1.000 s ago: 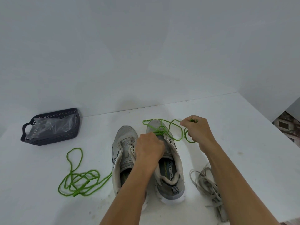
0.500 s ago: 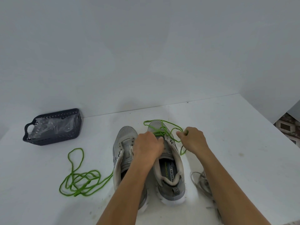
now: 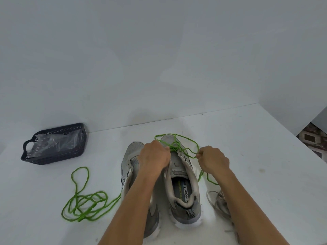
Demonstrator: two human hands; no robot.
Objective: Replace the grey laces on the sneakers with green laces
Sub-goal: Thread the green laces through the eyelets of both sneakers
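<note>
Two grey sneakers stand side by side, toes pointing away from me. The right sneaker (image 3: 184,191) has a green lace (image 3: 178,144) threaded at its lowest eyelets, looping over the toe. My left hand (image 3: 154,157) grips that lace and the shoe's left eyelet edge. My right hand (image 3: 213,159) pinches the lace's other strand just right of the shoe. The left sneaker (image 3: 131,156) has no lace and is partly hidden under my left forearm. A second green lace (image 3: 85,204) lies coiled on the table at the left.
A dark plastic basket (image 3: 56,144) holding a clear plastic bag sits at the back left by the wall. The removed grey laces (image 3: 219,202) lie in a heap right of the shoes, partly under my right forearm. The white table (image 3: 256,174) ends at the right.
My right hand has drawn back from the far right toward the shoe, shrinking the green loop. My left hand stays at the eyelets.
</note>
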